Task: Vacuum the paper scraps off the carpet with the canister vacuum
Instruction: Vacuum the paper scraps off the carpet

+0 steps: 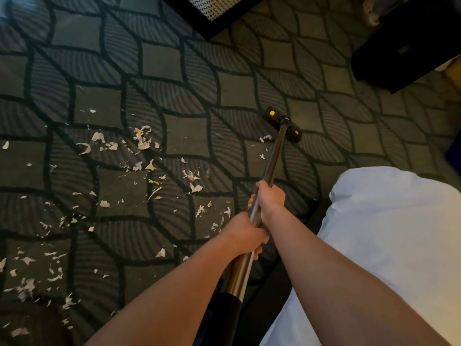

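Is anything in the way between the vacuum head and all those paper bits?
No. Only bare carpet lies between the head and the big patch of scraps to its left. A few scraps lie right beside it.

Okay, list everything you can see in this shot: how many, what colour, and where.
carpet: one, dark grey with black leaf pattern, underfoot throughout
paper scraps: many, whitish, a few yellow, strewn over the carpet's left and middle
floor head: one, black with two yellow spots, centre right on the carpet
vacuum wand: one, shiny metal, runs from bottom centre up to the floor head
wand cuff: one, black, bottom centre
bedding: one, white, lower right
woven panel: one, white weave in black frame, top centre
boxy object: one, black, top right
left hand: one, grips the wand nearer the body
right hand: one, grips the wand farther along
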Demonstrator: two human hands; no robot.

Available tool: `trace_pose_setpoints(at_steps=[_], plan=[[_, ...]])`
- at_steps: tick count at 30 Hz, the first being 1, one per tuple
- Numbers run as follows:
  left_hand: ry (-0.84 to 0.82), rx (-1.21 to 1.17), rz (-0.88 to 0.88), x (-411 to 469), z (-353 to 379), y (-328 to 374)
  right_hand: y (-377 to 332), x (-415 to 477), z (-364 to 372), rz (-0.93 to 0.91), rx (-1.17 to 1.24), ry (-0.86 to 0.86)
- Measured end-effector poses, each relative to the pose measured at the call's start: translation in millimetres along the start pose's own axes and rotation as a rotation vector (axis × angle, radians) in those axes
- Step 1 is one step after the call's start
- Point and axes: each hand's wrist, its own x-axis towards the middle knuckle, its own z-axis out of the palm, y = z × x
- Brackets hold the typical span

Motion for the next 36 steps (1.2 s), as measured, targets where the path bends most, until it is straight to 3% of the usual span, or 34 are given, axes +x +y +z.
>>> trace_pose_setpoints(at_steps=[11, 29, 36], plan=[[0.003, -0.003, -0.075, 61.9, 9.6, 24.4, -13.1, 62.4, -2.0, 0.104, -0.027, -0.036], [0.018, -0.022, -0.137, 6.9, -0.7, -42.2, 41.5, -2.8, 11.7, 0.168, -0.036, -0.075], [-0.058, -0.008, -0.187, -10.3, -4.9, -83.9, 81.5, -31.7, 11.3, 0.147, -0.08, -0.034]])
